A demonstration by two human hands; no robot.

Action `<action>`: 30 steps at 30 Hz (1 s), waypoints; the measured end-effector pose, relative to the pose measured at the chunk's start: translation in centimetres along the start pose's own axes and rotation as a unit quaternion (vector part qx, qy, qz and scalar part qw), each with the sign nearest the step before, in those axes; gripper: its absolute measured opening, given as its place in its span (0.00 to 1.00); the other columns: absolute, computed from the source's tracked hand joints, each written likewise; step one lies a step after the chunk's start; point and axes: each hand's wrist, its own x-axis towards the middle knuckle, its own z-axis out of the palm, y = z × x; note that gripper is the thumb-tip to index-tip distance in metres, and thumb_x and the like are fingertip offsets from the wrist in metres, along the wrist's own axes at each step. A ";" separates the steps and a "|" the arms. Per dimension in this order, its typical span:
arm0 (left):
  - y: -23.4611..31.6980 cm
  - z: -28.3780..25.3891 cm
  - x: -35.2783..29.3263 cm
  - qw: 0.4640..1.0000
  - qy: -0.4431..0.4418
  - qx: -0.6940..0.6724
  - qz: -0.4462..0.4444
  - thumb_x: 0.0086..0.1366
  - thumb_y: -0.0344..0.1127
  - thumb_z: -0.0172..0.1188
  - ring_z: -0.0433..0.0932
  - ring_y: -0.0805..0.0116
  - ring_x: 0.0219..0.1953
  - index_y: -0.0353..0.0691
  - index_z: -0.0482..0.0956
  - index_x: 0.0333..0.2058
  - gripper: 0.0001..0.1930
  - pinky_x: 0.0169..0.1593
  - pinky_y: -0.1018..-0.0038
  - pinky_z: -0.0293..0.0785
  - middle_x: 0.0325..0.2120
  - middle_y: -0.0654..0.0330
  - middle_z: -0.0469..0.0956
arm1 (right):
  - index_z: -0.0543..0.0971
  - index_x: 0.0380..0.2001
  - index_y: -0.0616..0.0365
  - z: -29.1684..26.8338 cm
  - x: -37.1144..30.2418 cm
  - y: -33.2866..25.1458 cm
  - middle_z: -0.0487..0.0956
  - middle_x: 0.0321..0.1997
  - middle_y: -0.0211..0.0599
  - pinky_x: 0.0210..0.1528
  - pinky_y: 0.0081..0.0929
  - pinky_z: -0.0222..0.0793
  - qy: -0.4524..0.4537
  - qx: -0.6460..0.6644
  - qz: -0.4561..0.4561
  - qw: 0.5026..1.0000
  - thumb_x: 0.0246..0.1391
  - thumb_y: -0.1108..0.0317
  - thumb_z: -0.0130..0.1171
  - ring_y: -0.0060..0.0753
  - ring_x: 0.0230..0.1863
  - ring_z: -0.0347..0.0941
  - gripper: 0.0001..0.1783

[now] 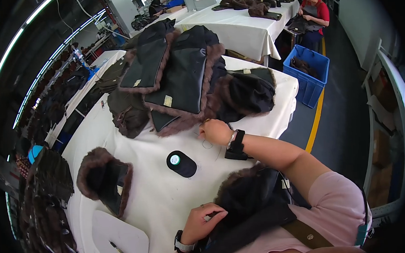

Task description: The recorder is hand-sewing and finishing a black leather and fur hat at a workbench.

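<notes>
My right hand (215, 132) is curled closed over the white table, just in front of the pile of dark, brown-fur-trimmed pieces (176, 77); what its fingers grip, if anything, is too small to see. My left hand (202, 223) has thumb and forefinger pressed together beside a black fur-trimmed piece (248, 193) at my lap. Nothing shows plainly in that pinch. Between the hands and a little to the left, a black spool of thread (181, 164) lies on the cloth, a pale disc at its end. Another fur-edged piece (106, 181) rests farther left.
A white board (122, 247) with a pen (119, 250) lies at the near left. Dark garments (47, 196) hang beyond the table's left edge. A blue crate (307, 76) stands on the floor at right, near a seated person in red (315, 15).
</notes>
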 end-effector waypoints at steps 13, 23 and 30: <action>1.1 0.7 6.7 0.943 0.282 -0.175 0.024 0.65 0.26 0.59 0.77 0.74 0.38 0.33 0.72 0.57 0.21 0.37 0.78 0.77 0.49 0.56 0.73 | 0.72 0.37 0.60 -6.2 -4.5 -2.6 0.81 0.34 0.36 0.33 0.27 0.70 -0.112 0.417 -0.079 0.899 0.60 0.73 0.57 0.27 0.30 0.75 0.05; 0.7 0.6 8.1 0.955 0.111 -0.269 -0.047 0.69 0.29 0.56 0.77 0.75 0.29 0.28 0.82 0.42 0.10 0.37 0.79 0.75 0.27 0.61 0.79 | 0.74 0.38 0.56 -12.5 -10.4 -1.7 0.81 0.33 0.31 0.21 0.12 0.55 -0.068 0.724 0.058 0.684 0.61 0.74 0.59 0.13 0.20 0.63 0.04; -0.5 -1.5 5.1 0.947 0.174 -0.261 -0.069 0.67 0.28 0.58 0.74 0.75 0.25 0.28 0.82 0.36 0.08 0.33 0.78 0.72 0.23 0.61 0.78 | 0.73 0.38 0.53 -12.2 -14.3 4.9 0.78 0.32 0.28 0.21 0.11 0.52 0.183 0.708 0.115 0.672 0.63 0.76 0.55 0.12 0.21 0.63 0.04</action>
